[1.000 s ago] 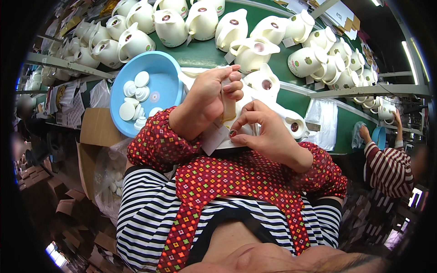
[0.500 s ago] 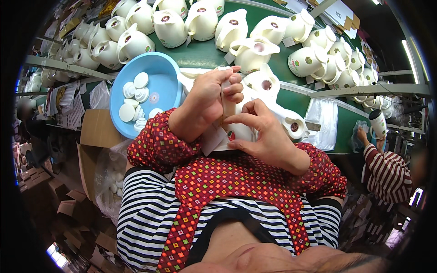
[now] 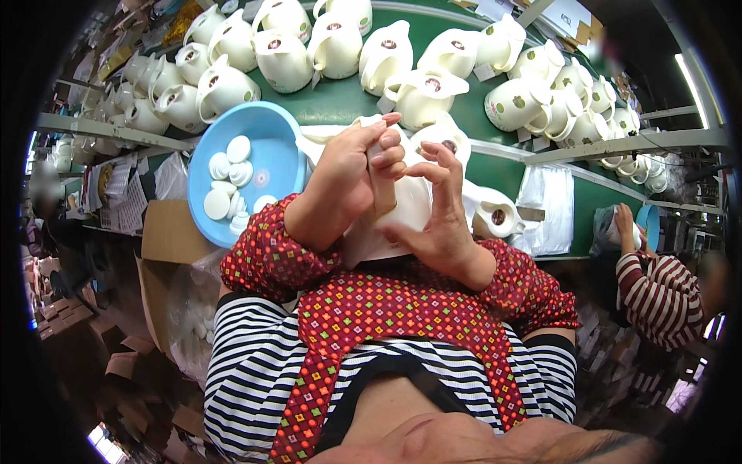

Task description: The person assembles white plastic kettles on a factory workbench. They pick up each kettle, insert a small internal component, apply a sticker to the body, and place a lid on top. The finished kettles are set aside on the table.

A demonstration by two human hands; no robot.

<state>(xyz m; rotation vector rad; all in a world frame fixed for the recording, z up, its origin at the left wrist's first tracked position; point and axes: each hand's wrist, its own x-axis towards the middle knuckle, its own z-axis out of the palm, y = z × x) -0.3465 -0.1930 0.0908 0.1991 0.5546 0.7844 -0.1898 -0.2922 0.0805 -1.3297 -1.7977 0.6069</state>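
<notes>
My left hand (image 3: 348, 166) is closed, fingers curled round the upper end of a narrow beige strip (image 3: 383, 192). What the strip is cannot be made out. Just right of it, my right hand (image 3: 442, 213) has its fingers curved and spread, with the thumb pointing towards the strip's lower end. Behind and between both hands lies a cream-white jug body (image 3: 413, 203), mostly covered by them. A pale tag or flap (image 3: 359, 241) hangs below my left wrist. More cream jugs lie close beyond my hands, one with a brown round lid (image 3: 497, 216) to the right.
A blue basin (image 3: 267, 147) holding several white discs (image 3: 218, 203) stands left, above an open cardboard box (image 3: 174, 232). Cream jugs (image 3: 284, 62) crowd the green table (image 3: 325, 112). Clear plastic bags (image 3: 541, 213) lie right. A co-worker in a striped sleeve (image 3: 661, 298) handles a white object.
My right hand has drawn away from the strip, its fingers opening and lifting. My left hand keeps its grip. The red-and-green mark on the jug is now largely hidden. The co-worker's object has moved down.
</notes>
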